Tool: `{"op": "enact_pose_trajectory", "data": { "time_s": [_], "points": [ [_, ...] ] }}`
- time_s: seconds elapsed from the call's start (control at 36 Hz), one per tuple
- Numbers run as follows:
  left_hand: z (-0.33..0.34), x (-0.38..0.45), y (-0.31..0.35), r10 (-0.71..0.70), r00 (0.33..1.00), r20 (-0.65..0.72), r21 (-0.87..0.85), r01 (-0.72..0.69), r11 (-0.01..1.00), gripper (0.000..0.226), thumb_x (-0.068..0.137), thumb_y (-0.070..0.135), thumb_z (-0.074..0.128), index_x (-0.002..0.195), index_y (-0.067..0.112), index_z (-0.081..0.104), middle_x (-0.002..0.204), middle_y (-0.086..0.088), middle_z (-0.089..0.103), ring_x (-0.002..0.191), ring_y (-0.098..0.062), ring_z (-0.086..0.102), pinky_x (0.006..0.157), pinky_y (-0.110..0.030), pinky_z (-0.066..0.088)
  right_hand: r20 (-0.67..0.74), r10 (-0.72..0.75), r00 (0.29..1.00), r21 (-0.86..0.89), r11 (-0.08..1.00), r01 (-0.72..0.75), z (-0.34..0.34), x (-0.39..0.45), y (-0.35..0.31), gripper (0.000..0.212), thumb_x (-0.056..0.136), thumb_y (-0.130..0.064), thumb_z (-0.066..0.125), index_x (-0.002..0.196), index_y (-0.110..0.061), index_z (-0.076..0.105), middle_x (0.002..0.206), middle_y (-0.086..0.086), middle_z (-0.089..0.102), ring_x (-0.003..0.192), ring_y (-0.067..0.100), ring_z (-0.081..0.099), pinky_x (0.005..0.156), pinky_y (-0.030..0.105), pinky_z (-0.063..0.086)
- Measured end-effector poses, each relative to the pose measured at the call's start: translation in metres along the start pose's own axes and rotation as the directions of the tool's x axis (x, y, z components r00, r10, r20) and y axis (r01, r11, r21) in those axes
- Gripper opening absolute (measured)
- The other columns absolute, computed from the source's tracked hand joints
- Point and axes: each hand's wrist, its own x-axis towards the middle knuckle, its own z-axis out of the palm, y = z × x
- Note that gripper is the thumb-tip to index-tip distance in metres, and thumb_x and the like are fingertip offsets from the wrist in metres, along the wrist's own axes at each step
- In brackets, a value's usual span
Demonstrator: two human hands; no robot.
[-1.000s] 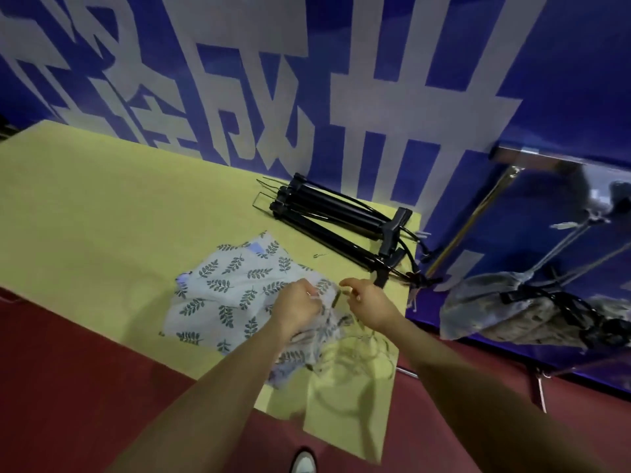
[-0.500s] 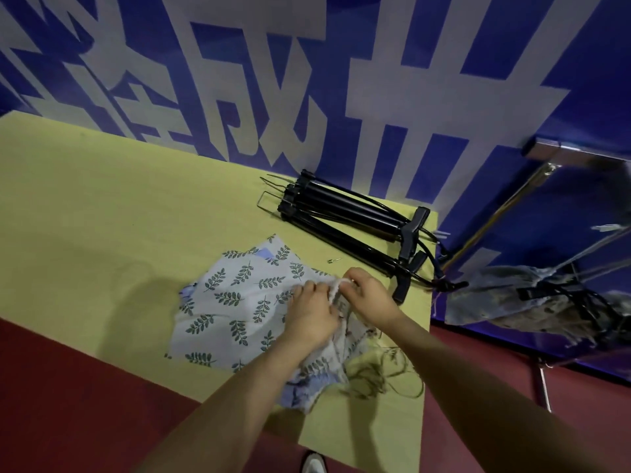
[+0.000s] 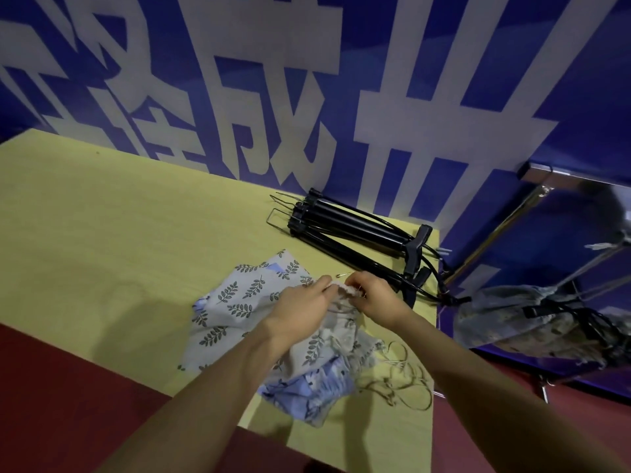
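On yellow table (image 3: 102,250) | left hand (image 3: 300,312), right hand (image 3: 377,298) fingers (image 3: 321,285) pinch leaf-print cloth (image 3: 239,302) | black hangers (image 3: 348,230) just behind

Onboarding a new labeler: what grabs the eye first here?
Both hands meet mid-frame: left hand and right hand pinch a bunched edge of the leaf-print cloth on the yellow table. Behind them lie black hangers, under a blue wall with huge white characters.

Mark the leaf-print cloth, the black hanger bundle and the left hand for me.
leaf-print cloth (image 3: 239,302), head view, on its flat left part.
black hanger bundle (image 3: 345,227), head view, on the middle of the stacked bars.
left hand (image 3: 300,310), head view, on the back of the hand.
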Motion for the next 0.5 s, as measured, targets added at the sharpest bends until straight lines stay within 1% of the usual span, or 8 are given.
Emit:
{"op": "enact_pose_trajectory", "data": {
  "time_s": [0.08, 0.11, 0.17, 0.22, 0.31, 0.36, 0.44, 0.5],
  "points": [
    [0.009, 0.002, -0.001, -0.091, 0.995, 0.034, -0.043, 0.092, 0.995, 0.066, 0.088, -0.003, 0.046, 0.146, 0.011, 0.018, 0.143, -0.012, 0.030, 0.093, -0.028, 0.060, 0.063, -0.033, 0.042, -0.011, 0.033, 0.999, 0.114, 0.993, -0.032, -0.003, -0.003, 0.001, 0.020, 0.090, -0.013, 0.061, 0.110, -0.009, 0.059, 0.097, 0.006, 0.060, 0.080, 0.016, 0.056, 0.074, 0.030, 0.046],
    [0.010, 0.002, -0.001, -0.131, 0.991, 0.039, -0.071, 0.134, 0.988, 0.067, 0.089, 0.000, 0.049, 0.147, 0.010, 0.016, 0.142, -0.012, 0.031, 0.096, -0.028, 0.060, 0.066, -0.034, 0.045, -0.037, 0.073, 0.997, 0.202, 0.977, -0.064, -0.004, -0.004, 0.001, 0.020, 0.092, -0.017, 0.059, 0.110, -0.010, 0.059, 0.094, 0.005, 0.060, 0.076, 0.015, 0.057, 0.072, 0.030, 0.047],
    [0.010, 0.003, -0.004, -0.209, 0.977, 0.039, -0.121, 0.212, 0.970, 0.068, 0.091, 0.007, 0.051, 0.148, 0.006, 0.014, 0.144, -0.012, 0.031, 0.104, -0.030, 0.058, 0.074, -0.037, 0.048, -0.106, 0.187, 0.977, 0.327, 0.934, -0.144, -0.004, -0.004, 0.005, 0.020, 0.096, -0.023, 0.052, 0.108, -0.010, 0.060, 0.094, 0.007, 0.062, 0.079, 0.019, 0.061, 0.075, 0.034, 0.050],
    [0.010, 0.003, -0.006, -0.265, 0.964, 0.010, -0.135, 0.264, 0.955, 0.067, 0.090, 0.006, 0.052, 0.147, 0.005, 0.016, 0.144, -0.012, 0.031, 0.105, -0.028, 0.058, 0.070, -0.033, 0.047, -0.159, 0.248, 0.956, 0.266, 0.943, -0.200, -0.001, -0.002, 0.015, 0.019, 0.098, -0.021, 0.048, 0.105, -0.009, 0.061, 0.094, 0.010, 0.066, 0.084, 0.026, 0.065, 0.079, 0.043, 0.053],
    [0.015, 0.007, -0.008, -0.324, 0.946, -0.022, -0.199, 0.313, 0.929, 0.066, 0.088, 0.001, 0.050, 0.145, 0.007, 0.019, 0.143, -0.010, 0.031, 0.102, -0.027, 0.058, 0.065, -0.028, 0.043, -0.141, 0.281, 0.949, 0.135, 0.955, -0.263, 0.007, 0.002, 0.027, 0.017, 0.096, -0.011, 0.046, 0.104, -0.008, 0.060, 0.093, 0.014, 0.067, 0.083, 0.030, 0.068, 0.076, 0.048, 0.056],
    [0.019, 0.011, -0.009, -0.360, 0.932, -0.036, -0.255, 0.340, 0.905, 0.066, 0.087, -0.002, 0.049, 0.145, 0.009, 0.020, 0.143, -0.008, 0.030, 0.100, -0.029, 0.059, 0.063, -0.031, 0.042, -0.090, 0.301, 0.949, 0.040, 0.954, -0.298, 0.013, 0.007, 0.033, 0.017, 0.093, -0.010, 0.049, 0.104, -0.006, 0.061, 0.099, 0.015, 0.066, 0.088, 0.029, 0.066, 0.074, 0.043, 0.055],
    [0.022, 0.019, -0.013, -0.374, 0.925, -0.066, -0.328, 0.334, 0.884, 0.069, 0.086, -0.001, 0.052, 0.146, 0.015, 0.021, 0.147, -0.004, 0.028, 0.101, -0.027, 0.059, 0.065, -0.034, 0.047, 0.006, 0.338, 0.941, -0.140, 0.932, -0.334, 0.022, 0.015, 0.038, 0.021, 0.090, -0.013, 0.058, 0.109, -0.003, 0.058, 0.112, 0.015, 0.059, 0.102, 0.030, 0.058, 0.077, 0.034, 0.046],
    [0.023, 0.024, -0.015, -0.357, 0.930, -0.083, -0.358, 0.307, 0.882, 0.071, 0.086, 0.000, 0.053, 0.147, 0.018, 0.021, 0.150, 0.000, 0.027, 0.104, -0.024, 0.059, 0.067, -0.031, 0.049, 0.035, 0.360, 0.932, -0.181, 0.920, -0.349, 0.027, 0.019, 0.041, 0.020, 0.088, -0.012, 0.060, 0.106, -0.004, 0.055, 0.116, 0.017, 0.054, 0.103, 0.031, 0.056, 0.073, 0.031, 0.043]
  ]
}}
